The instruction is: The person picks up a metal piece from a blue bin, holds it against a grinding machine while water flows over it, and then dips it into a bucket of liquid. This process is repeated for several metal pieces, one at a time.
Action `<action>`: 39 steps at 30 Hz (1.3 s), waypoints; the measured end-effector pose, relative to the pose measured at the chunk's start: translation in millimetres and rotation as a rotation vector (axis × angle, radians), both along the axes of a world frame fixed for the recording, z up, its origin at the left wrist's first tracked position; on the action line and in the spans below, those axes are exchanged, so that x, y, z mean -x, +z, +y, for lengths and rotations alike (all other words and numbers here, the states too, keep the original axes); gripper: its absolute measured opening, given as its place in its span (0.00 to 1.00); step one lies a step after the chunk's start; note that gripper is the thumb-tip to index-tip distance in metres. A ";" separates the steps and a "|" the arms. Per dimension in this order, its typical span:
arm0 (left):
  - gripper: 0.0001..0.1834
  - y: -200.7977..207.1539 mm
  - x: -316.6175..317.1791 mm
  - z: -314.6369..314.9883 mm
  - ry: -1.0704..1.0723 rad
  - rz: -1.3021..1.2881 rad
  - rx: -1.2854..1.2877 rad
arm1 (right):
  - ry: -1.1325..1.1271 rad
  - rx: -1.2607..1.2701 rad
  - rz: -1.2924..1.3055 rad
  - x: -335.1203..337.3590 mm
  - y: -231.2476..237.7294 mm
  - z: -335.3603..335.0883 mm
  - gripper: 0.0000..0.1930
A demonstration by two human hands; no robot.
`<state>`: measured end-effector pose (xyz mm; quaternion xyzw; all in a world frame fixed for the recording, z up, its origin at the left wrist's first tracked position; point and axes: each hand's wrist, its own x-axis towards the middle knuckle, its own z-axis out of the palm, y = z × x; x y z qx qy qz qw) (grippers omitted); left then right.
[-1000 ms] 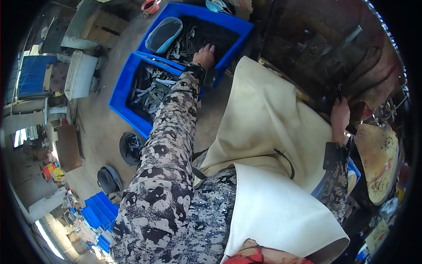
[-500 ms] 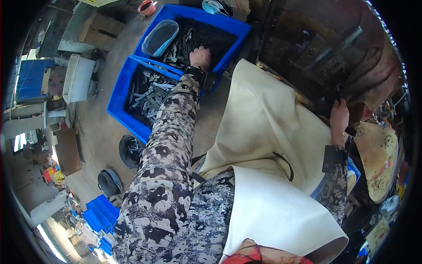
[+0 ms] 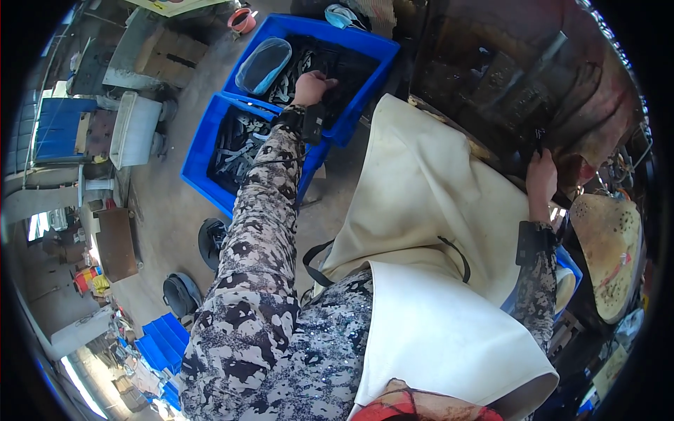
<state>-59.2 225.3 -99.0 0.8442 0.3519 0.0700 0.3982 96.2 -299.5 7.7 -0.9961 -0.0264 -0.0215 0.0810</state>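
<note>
My left hand (image 3: 312, 88) is inside the far blue bin (image 3: 385, 50), over a heap of thin dark and silvery metal pieces (image 3: 283, 90). Its fingers curl inward; what they grip, if anything, does not show. To the right, my right hand (image 3: 541, 175) is closed around a slim dark tool (image 3: 539, 140) whose kind I cannot make out. That tool reaches up against a dark, wet-looking work surface (image 3: 484, 105). A clear oval container (image 3: 264, 67) stands in the far bin, left of my left hand.
A nearer blue bin (image 3: 196, 168) holds more metal pieces under my left sleeve. A cream apron (image 3: 421, 175) spreads over my lap. On the left floor are a dark round container (image 3: 181, 293), a white tub (image 3: 133, 130) and blue crates (image 3: 163, 344). A stained pale pad (image 3: 605, 256) is at right.
My left hand has shifted slightly left within the far bin, and its fingers show more. The right hand stays almost in place on the tool. The whole view has turned a little.
</note>
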 end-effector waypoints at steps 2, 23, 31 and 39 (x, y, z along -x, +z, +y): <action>0.15 7.0 0.4 2.3 0.040 -0.081 0.175 | -0.008 -0.008 -0.011 0.7 0.0 -1.2 0.14; 0.19 97.6 -12.0 -72.3 0.117 -0.470 0.606 | -0.088 -0.117 0.001 -14.0 -12.3 2.8 0.11; 0.17 123.2 -23.0 -122.8 0.045 -0.638 0.697 | -0.039 -0.142 -0.048 -11.5 -13.4 6.7 0.09; 0.14 121.5 -22.4 -183.8 -0.237 -0.498 0.573 | -0.050 -0.175 -0.049 -9.9 -10.8 6.5 0.08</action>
